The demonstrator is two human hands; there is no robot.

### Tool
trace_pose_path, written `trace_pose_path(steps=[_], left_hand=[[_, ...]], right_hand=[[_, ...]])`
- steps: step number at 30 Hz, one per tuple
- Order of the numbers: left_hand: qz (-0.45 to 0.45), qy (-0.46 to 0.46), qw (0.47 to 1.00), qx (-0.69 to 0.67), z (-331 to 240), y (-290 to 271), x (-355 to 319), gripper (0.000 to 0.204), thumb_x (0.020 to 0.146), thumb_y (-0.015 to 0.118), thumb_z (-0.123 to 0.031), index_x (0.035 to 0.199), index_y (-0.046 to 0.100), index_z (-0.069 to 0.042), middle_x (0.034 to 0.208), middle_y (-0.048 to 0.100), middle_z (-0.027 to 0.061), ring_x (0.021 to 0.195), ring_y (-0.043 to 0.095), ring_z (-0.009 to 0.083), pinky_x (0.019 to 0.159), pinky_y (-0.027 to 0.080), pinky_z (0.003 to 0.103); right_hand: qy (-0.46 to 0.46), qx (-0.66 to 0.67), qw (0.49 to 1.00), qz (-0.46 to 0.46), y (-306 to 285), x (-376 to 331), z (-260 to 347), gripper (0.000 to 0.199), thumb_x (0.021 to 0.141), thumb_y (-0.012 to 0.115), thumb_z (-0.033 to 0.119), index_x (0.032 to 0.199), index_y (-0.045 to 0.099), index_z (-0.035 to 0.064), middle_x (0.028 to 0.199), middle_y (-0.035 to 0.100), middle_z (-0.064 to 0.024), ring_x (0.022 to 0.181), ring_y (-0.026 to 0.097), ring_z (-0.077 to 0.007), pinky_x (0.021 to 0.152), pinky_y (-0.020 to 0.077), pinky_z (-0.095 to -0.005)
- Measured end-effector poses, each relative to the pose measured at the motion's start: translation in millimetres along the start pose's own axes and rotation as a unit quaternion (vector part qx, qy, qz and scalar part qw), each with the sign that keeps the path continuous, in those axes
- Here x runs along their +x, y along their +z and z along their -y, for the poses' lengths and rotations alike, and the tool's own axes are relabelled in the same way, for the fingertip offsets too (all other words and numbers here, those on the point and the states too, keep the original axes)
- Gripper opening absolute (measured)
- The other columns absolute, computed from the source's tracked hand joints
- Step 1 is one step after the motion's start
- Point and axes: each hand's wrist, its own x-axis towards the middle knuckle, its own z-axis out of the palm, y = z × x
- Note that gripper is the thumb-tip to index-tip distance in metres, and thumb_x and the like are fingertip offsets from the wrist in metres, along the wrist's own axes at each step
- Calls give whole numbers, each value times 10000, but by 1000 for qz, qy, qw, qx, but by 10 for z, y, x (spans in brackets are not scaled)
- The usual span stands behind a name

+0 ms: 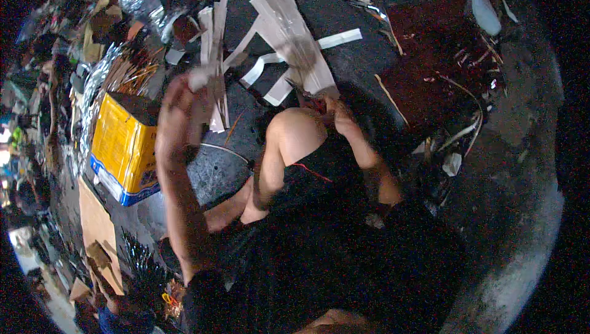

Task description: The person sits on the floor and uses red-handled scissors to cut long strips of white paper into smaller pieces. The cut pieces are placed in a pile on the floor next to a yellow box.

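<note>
My left hand is raised on the left, smeared by motion, beside a narrow bundle of pale strips. A whitish patch shows at its fingertips; whether it is held I cannot make out. In front of my bent knee, my right hand is closed round a small tool with red handles, partly hidden by the fingers and knee. Just beyond it lies a wider stack of pale flat strips. Loose white strips lie across and beside that stack.
A yellow and blue square tin stands at the left, with thin brown sticks behind it. A dark red sheet lies at the right. Brown cardboard lies near left. Mixed scrap covers the far left floor.
</note>
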Motion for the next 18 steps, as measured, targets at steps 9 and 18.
trace_pose_path(steps=[9,18], left_hand=[[-107,268,937,197,-632,-570,1083,274,800,444,-22,1044,558,-72,1182,463,114,988,509,242,821,421,277],[-43,-106,992,-50,1054,-61,192,152,796,544,-142,902,534,-34,829,548,31,758,487,116,678,409,241]], right_hand=[[29,292,943,-156,14,410,-578,193,738,628,190,820,544,36,759,581,-51,694,551,-154,622,431,-286],[89,478,860,-152,834,934,-978,263,807,508,281,981,563,92,888,590,-154,789,565,-300,677,448,-363]])
